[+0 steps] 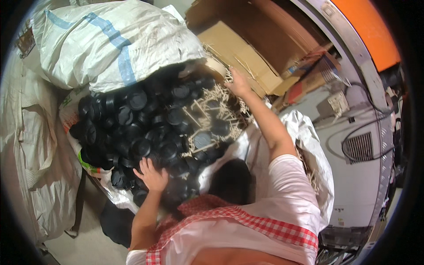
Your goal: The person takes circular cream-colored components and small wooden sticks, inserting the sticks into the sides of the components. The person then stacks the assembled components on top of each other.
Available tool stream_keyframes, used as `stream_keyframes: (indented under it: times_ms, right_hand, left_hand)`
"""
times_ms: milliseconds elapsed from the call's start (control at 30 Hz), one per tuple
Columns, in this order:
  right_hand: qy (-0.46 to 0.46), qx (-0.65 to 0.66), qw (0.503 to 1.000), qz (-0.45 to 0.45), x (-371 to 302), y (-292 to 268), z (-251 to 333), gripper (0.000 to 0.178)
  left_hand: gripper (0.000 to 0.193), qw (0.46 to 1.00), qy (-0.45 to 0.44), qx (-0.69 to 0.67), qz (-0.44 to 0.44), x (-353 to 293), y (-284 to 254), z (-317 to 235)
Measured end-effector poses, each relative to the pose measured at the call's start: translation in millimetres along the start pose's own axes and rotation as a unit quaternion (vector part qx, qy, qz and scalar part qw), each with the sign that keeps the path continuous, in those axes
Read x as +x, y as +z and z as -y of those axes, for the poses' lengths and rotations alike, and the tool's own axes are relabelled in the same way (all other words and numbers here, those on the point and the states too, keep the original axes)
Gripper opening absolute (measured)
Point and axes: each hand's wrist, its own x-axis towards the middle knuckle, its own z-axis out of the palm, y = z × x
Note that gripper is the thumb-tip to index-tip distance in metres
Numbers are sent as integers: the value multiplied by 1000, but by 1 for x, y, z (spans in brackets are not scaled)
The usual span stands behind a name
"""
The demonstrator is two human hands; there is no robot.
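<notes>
Head view: left hand (152,177) spread wide over black lids (140,148), which also lie between the 2 hands; right hand (239,84) at pale scraps (213,95), its grip impossible to tell, cardboard (238,49) just beyond it, white sack (154,37) leftward.

Lids (140,147) lay in an open sack (67,115), loose sticks (204,110) over their right part. Another sack (154,37) lay across the open sack's far edge; a cardboard box (236,51) was beyond its far right corner, a cabinet (353,176) past its right edge. The left hand (153,176) was at the lids by the near edge, the right hand (237,83) by the sticks, far right.
</notes>
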Motion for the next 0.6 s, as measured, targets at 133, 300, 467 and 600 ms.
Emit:
stream_keyframes:
  times_ms: [133,300,467,600]
  right_hand:
    - [-53,-46,982,-175,70,68,-20,74]
    - [57,19,982,-181,59,93,-29,54]
    - [-205,151,910,-327,-55,65,18,46]
    - [-321,241,916,-20,-62,43,33,52]
  left_hand:
    - [77,1000,13,-13,-8,16,7,1]
    - [78,998,26,-39,-35,14,13,4]
    - [78,999,36,-13,-32,9,23,8]
    - [77,999,23,-1,-22,10,20,12]
